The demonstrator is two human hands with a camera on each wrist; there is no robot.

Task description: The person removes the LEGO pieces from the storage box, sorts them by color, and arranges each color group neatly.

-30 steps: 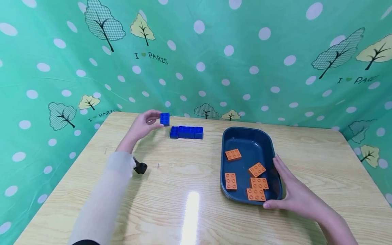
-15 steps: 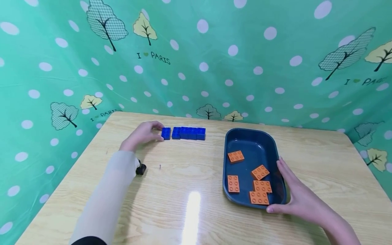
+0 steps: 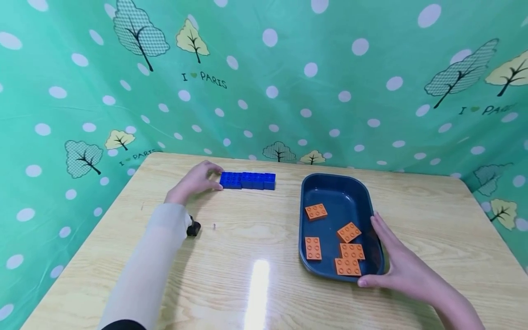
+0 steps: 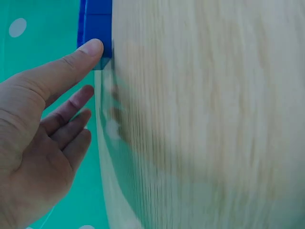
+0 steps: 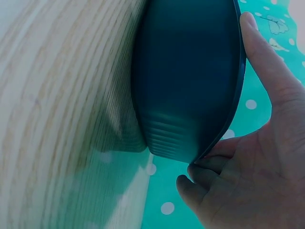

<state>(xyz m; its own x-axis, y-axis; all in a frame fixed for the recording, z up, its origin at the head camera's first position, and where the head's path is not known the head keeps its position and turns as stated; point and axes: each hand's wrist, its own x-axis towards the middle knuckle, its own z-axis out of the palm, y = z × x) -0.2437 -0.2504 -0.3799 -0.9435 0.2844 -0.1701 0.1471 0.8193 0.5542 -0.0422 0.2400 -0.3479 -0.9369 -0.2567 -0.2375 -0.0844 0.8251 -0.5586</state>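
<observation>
In the head view, a straight row of blue toy building bricks [image 3: 252,180] lies near the table's back edge. My left hand [image 3: 198,179] is at the row's left end, pinching the end brick [image 3: 227,180] between thumb and fingers, its side up against its neighbour. The left wrist view shows the thumb pressed on the side of this brick [image 4: 98,28]; the lower fingers hang loosely curled. My right hand [image 3: 402,266] holds a dark blue tray [image 3: 336,181] at its near right corner, thumb on the near side and fingers along the right wall [image 5: 190,81].
Several orange bricks [image 3: 312,248] lie in the tray, mostly toward its near end. A black object [image 3: 193,228] shows at my left sleeve. A polka-dot green cloth [image 3: 247,68] hangs behind the wooden table [image 3: 231,266].
My left hand has lowered a blue brick from above the table to beside the row, then slid it right against the end. The right hand has stayed on the tray.
</observation>
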